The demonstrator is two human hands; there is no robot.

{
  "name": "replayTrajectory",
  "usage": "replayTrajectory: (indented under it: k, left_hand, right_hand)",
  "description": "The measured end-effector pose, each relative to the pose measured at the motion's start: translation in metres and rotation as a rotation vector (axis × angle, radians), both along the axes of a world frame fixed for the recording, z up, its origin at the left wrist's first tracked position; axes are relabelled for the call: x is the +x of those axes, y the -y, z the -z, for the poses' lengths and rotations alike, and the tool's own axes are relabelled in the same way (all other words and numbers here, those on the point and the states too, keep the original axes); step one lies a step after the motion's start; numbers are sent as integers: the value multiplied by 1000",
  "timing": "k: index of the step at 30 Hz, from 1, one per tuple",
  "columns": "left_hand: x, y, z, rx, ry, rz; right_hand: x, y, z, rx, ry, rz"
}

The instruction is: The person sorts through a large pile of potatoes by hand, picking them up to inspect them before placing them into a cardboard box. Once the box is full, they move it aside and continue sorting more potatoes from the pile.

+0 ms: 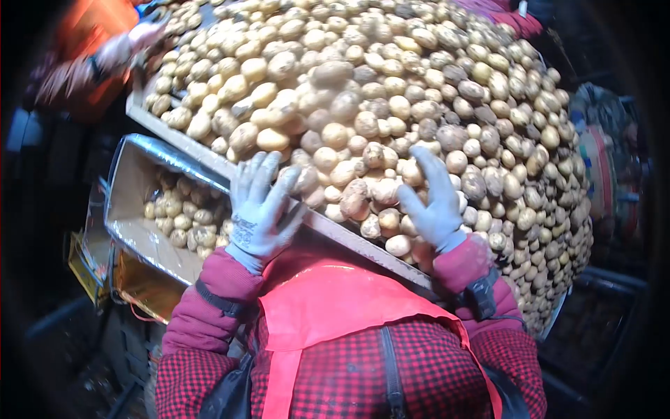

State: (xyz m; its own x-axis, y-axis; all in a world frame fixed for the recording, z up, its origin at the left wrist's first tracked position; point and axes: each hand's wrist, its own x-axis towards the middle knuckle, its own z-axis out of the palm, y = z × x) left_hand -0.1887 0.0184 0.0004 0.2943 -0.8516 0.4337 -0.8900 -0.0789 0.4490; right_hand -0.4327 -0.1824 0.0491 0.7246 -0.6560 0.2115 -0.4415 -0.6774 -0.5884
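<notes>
Both of my hands wear pale blue-grey gloves. My left hand [259, 208] is over the near rim [335, 234] of a large sorting table, its fingers apart and pointing at the potatoes, with nothing gripped. My right hand [436, 206] lies at the near edge of the potato heap [419, 105], thumb and fingers spread, touching or just above the potatoes. Between the hands, several potatoes [356, 199] lie against the rim, some of them reddish-brown with soil.
Left of the table stands a lined box [129, 202] partly filled with potatoes [183, 222]. A co-worker's gloved hand [145, 35] is at the upper left rim; another person's sleeve [520, 22] shows at the top right. Sacks [600, 160] stand at the right.
</notes>
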Motion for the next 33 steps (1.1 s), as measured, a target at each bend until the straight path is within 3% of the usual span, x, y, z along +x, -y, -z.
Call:
replayTrajectory:
  k: [2, 6, 12, 16, 20, 24, 29, 33]
  left_hand:
    - [-1, 16, -1, -17, 41, 77]
    - [21, 24, -5, -83, -5, -119]
    - [15, 19, -15, 74, 30, 110]
    - [12, 33, 2, 5, 28, 106]
    - [18, 35, -2, -22, 70, -20]
    - [27, 35, 11, -60, 55, -126]
    - [53, 64, 4, -73, 98, -167]
    - [75, 95, -2, 122, 175, -150]
  right_hand:
    - [-11, -14, 10, 14, 5, 58]
    - [-13, -12, 26, -87, 0, 109]
    - [0, -2, 34, -212, -101, 143]
    - [15, 10, 14, -42, -17, 157]
    - [47, 20, 0, -71, 28, -48]
    - [76, 19, 19, -140, -296, -93]
    - [89, 31, 20, -172, -426, -129]
    - [93, 33, 19, -211, -529, -165]
